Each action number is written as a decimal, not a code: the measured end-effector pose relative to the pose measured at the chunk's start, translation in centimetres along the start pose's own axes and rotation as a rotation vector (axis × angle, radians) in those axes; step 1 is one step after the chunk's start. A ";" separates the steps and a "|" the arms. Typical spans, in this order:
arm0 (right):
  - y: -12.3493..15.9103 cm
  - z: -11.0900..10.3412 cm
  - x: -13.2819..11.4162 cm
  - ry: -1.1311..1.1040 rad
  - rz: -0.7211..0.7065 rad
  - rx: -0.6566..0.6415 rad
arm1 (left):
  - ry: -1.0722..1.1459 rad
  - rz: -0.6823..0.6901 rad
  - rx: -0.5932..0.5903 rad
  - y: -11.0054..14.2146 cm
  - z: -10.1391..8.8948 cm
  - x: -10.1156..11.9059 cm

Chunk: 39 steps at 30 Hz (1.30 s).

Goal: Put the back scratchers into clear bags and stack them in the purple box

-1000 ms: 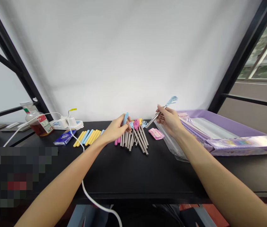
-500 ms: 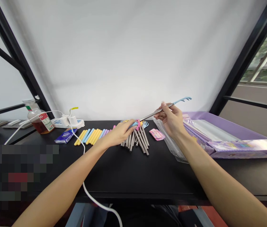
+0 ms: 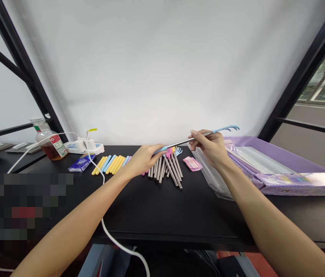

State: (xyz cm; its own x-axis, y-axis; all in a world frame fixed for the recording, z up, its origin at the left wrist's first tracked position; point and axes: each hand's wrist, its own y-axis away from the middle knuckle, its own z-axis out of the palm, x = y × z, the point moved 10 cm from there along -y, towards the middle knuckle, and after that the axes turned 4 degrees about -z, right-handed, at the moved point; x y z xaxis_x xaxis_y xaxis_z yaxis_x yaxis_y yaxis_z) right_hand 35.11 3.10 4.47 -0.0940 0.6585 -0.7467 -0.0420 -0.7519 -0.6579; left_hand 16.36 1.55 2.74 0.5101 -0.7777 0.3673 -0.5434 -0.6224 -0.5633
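Observation:
A back scratcher with a silver rod (image 3: pixel 181 143) and a light blue claw head (image 3: pixel 229 128) stretches between my hands above the table. My left hand (image 3: pixel 145 158) is closed round its light blue handle (image 3: pixel 160 150), whose end meets the rod. Fingers of my right hand (image 3: pixel 208 145) pinch the rod close to the claw, which points right. Below lies a pile of silver rods (image 3: pixel 162 173) with pink, yellow and blue claw heads, partly covered by my left hand. Left of it is a row of yellow, blue and purple handles (image 3: pixel 113 164), its right end hidden by my left hand.
Pink cards (image 3: pixel 193 163) lie beside clear plastic bags (image 3: pixel 213 179). At right stands an open purple box (image 3: pixel 283 154). A blue packet (image 3: pixel 82 163), a white power strip (image 3: pixel 95 147) and a bottle (image 3: pixel 51 144) are at left. A white cable (image 3: pixel 113 240) crosses the table edge.
The rod has come closer to level and now lines up with the handle in my left hand. My right hand has lowered slightly. The view has shifted a little.

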 end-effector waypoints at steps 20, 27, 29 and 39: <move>1.8 5.5 1.5 0.014 0.081 -0.289 | 0.007 -0.013 -0.033 0.1 0.7 2.0; -0.1 -0.7 1.9 -0.165 0.192 0.076 | -0.003 -0.002 -0.020 -0.2 -0.5 -0.1; -0.4 -2.4 2.1 -0.187 0.221 0.136 | -0.016 -0.032 -0.012 -0.2 -1.0 -1.3; -0.2 -3.2 2.8 -0.154 0.314 0.075 | -0.027 0.041 0.112 0.0 -2.4 -1.8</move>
State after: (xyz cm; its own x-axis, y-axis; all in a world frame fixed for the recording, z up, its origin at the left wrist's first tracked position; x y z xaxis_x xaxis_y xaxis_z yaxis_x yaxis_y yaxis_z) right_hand 37.98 5.16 2.16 -0.2626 0.3867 -0.8840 -0.0592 -0.9209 -0.3852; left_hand 13.86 2.74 3.88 0.5077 -0.7985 0.3234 -0.4867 -0.5756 -0.6572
